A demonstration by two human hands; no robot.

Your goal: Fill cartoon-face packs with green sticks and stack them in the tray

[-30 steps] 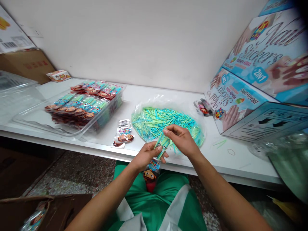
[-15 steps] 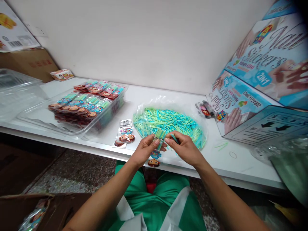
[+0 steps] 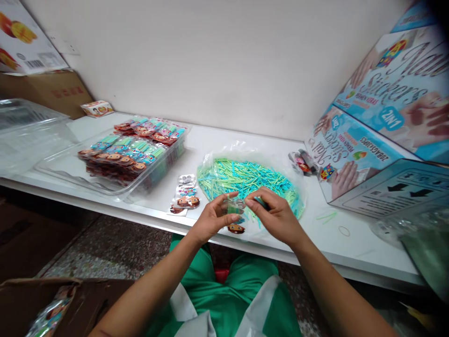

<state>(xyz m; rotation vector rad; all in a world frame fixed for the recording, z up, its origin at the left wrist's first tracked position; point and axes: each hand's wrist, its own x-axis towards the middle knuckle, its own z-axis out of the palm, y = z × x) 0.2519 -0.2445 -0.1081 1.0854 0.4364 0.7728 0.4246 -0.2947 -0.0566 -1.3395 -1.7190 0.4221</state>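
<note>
The person holds both hands together just above the front edge of the white desk [image 3: 224, 135]. The left hand [image 3: 213, 219] is closed with thumb and fingers on a small clear packet [image 3: 235, 211], which has a cartoon face printed at its lower end. The right hand [image 3: 278, 216] is just at three o'clock from the packet, its thumb and forefinger touch the packet's top, and they are pinched on what looks like a teal stick [image 3: 261, 202]; how many sticks it holds cannot be told. At twelve o'clock from the hands, very near, a pile of teal and green sticks [image 3: 245, 177] lies on a crumpled plastic bag [image 3: 242, 147]. At nine o'clock from the hands a few flat empty packets [image 3: 184, 197] lie on the desk. At ten o'clock, farther away, a clear tray [image 3: 66, 171] carries rows of filled packets [image 3: 129, 150]. At two o'clock stand big printed boxes [image 3: 354, 150] marked "Nail Stickers". Two loose green sticks [image 3: 324, 216] and a thin ring [image 3: 344, 230] lie on the desk at three o'clock.
</note>
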